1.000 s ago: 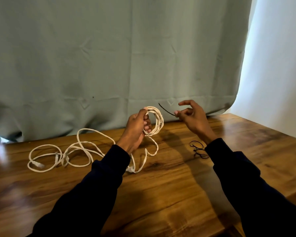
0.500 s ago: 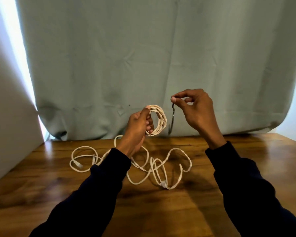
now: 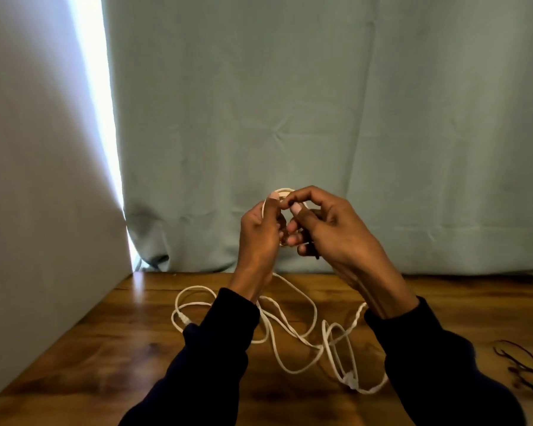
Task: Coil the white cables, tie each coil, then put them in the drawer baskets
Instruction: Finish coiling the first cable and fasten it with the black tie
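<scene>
My left hand [image 3: 259, 235] grips a small coil of white cable [image 3: 285, 192] held up in front of the curtain; only the coil's top arc shows above my fingers. My right hand [image 3: 330, 229] is pressed against the coil from the right, pinching a thin dark tie [image 3: 314, 250] whose end pokes out below the fingers. More white cable [image 3: 293, 330] lies in loose loops on the wooden table [image 3: 130, 342] under my wrists, with a connector [image 3: 350, 381] at the front.
Several dark ties [image 3: 523, 368] lie on the table at the right edge. A grey-green curtain [image 3: 290, 118] hangs along the back. A pale wall panel [image 3: 43, 210] borders the table on the left. No drawer or basket is in view.
My right hand has carried the dark tie leftwards onto the coil, so both hands now meet. The view has turned further left, bringing the left wall into sight.
</scene>
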Demonstrator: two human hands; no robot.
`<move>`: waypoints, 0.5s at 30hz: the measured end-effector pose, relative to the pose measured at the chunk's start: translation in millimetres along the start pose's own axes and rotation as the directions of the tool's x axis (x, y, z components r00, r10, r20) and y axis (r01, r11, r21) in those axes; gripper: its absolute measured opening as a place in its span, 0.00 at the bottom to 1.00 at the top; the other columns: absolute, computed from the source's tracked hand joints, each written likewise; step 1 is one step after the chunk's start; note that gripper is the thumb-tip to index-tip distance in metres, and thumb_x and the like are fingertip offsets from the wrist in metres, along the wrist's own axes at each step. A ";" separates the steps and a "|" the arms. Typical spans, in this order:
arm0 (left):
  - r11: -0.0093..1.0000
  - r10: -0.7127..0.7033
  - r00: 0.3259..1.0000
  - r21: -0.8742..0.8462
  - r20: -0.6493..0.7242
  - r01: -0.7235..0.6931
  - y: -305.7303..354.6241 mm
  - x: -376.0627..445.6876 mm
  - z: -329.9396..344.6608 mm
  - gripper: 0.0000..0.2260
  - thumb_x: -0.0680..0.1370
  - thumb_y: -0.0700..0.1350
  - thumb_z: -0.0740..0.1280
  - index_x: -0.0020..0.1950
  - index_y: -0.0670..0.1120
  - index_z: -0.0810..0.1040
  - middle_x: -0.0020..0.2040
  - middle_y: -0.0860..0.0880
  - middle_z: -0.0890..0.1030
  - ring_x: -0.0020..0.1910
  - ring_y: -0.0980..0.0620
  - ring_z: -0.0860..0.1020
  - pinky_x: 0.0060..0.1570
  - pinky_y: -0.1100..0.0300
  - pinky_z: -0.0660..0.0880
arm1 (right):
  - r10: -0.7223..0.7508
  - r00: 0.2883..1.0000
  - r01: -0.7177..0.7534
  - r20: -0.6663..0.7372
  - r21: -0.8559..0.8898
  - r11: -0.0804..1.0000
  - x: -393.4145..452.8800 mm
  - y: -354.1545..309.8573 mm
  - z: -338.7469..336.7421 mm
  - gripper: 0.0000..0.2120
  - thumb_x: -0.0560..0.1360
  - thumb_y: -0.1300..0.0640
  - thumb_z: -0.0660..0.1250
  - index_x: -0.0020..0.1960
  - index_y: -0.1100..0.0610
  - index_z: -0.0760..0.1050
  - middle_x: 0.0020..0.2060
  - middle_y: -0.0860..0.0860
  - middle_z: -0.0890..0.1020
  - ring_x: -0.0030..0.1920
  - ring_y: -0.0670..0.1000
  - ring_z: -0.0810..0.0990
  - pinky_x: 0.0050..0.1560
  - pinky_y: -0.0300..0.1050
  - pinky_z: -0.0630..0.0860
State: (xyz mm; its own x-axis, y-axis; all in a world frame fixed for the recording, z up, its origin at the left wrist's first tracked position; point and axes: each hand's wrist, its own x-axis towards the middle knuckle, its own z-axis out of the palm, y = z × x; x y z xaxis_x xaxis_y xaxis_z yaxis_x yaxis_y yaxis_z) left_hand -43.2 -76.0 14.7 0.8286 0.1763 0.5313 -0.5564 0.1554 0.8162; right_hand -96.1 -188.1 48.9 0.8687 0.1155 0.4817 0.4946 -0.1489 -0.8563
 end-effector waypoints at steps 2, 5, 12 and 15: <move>0.995 0.081 0.996 0.060 -0.038 -0.078 0.8 0.9 0.7 0.16 0.84 0.54 0.58 0.49 0.48 0.81 0.37 0.44 0.79 0.37 0.46 0.77 0.40 0.52 0.77 | 0.006 0.998 -0.008 -0.056 -0.032 0.999 3.1 5.2 4.3 0.06 0.82 0.57 0.63 0.57 0.51 0.78 0.32 0.49 0.83 0.28 0.42 0.78 0.32 0.37 0.73; 0.976 0.177 0.981 0.143 -0.078 -0.164 4.0 -1.3 2.5 0.13 0.84 0.54 0.56 0.46 0.52 0.76 0.32 0.57 0.77 0.34 0.61 0.76 0.37 0.62 0.76 | 0.011 0.977 -0.033 -0.215 -0.099 0.995 6.8 13.0 9.2 0.06 0.80 0.53 0.67 0.54 0.54 0.77 0.34 0.49 0.85 0.28 0.37 0.79 0.34 0.32 0.72; 0.958 0.281 0.960 0.064 -0.010 -0.280 6.0 -10.5 8.5 0.13 0.84 0.53 0.55 0.51 0.45 0.72 0.42 0.52 0.79 0.39 0.60 0.80 0.36 0.66 0.76 | 0.090 0.931 -0.073 -0.354 0.060 0.996 5.9 21.4 20.8 0.08 0.77 0.53 0.71 0.41 0.55 0.84 0.29 0.47 0.84 0.27 0.40 0.78 0.30 0.33 0.72; 0.978 0.208 0.977 0.039 -0.052 -0.206 0.6 -11.4 12.1 0.13 0.85 0.51 0.55 0.54 0.43 0.72 0.40 0.51 0.77 0.35 0.60 0.76 0.35 0.64 0.74 | 0.243 0.890 -0.136 -0.385 0.284 0.949 4.8 22.7 28.1 0.09 0.77 0.56 0.71 0.40 0.58 0.84 0.26 0.47 0.80 0.26 0.42 0.73 0.28 0.36 0.70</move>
State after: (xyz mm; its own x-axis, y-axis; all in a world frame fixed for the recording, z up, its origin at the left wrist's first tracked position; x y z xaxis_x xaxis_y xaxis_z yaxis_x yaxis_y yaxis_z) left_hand -52.2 -89.7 11.9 0.6907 0.2553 0.6766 -0.7122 0.0782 0.6976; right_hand -81.4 -163.4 26.5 0.9040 -0.3114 0.2929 0.3436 0.1217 -0.9312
